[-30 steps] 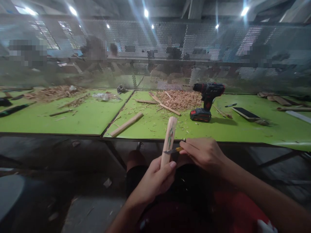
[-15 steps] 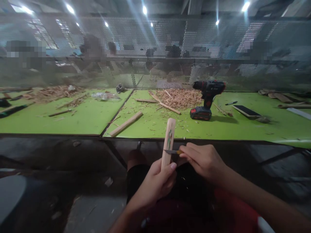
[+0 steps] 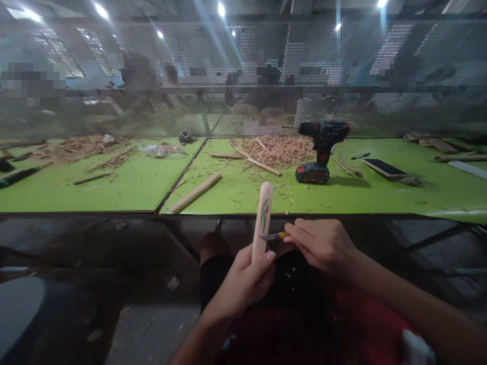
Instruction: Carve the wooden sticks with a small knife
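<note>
**Between left hand (image 3: 249, 276) and right hand (image 3: 323, 246): wooden stick (image 3: 262, 219) crossed by small knife (image 3: 271, 236)**

Gripped at the lower end in the left hand, thumb-side up, and standing near upright, tipped slightly right, away toward the green table (image 3: 224, 200). To the stick's right, pinched by the yellow handle in the right hand, pointing leftward, almost square to the wood's long axis, just above the left thumb. Cannot tell whether touching.

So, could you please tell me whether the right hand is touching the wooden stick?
Apart: the head view shows a gap between the right hand and the wooden stick, where the knife blade shows.
</note>
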Demonstrator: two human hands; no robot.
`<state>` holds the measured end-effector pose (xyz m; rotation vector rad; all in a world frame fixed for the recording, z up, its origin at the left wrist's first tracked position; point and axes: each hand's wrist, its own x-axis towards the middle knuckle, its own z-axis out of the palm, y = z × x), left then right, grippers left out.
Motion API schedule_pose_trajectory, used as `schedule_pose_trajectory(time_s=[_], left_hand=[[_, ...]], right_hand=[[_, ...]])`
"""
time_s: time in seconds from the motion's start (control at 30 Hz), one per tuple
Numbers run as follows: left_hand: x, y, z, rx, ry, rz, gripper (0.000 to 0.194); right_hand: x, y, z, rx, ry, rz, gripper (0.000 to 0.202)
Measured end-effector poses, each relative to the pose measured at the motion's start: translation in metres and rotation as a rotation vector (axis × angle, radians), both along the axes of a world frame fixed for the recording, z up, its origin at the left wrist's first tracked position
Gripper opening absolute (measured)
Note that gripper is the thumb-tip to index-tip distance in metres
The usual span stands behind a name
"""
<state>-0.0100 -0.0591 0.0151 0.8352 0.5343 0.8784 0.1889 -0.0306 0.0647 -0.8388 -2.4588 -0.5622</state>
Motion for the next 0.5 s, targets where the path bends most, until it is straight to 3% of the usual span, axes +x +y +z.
schedule_pose_trajectory(time_s=[0.23, 0.4, 0.5], left_hand=[[-0.003, -0.003, 0.0, -0.02, 0.009, 0.017, 0.037], [-0.005, -0.009, -0.001, -0.062, 0.028, 0.011, 0.038], [-0.004, -0.007, -0.002, -0.077, 0.013, 0.027, 0.04]], right_hand=[[0.001, 0.011, 0.002, 0.04, 0.004, 0.015, 0.028], [0.022, 0.028, 0.01, 0.051, 0.081, -0.153, 0.026], [0.022, 0.024, 0.01, 0.05, 0.128, -0.13, 0.022]])
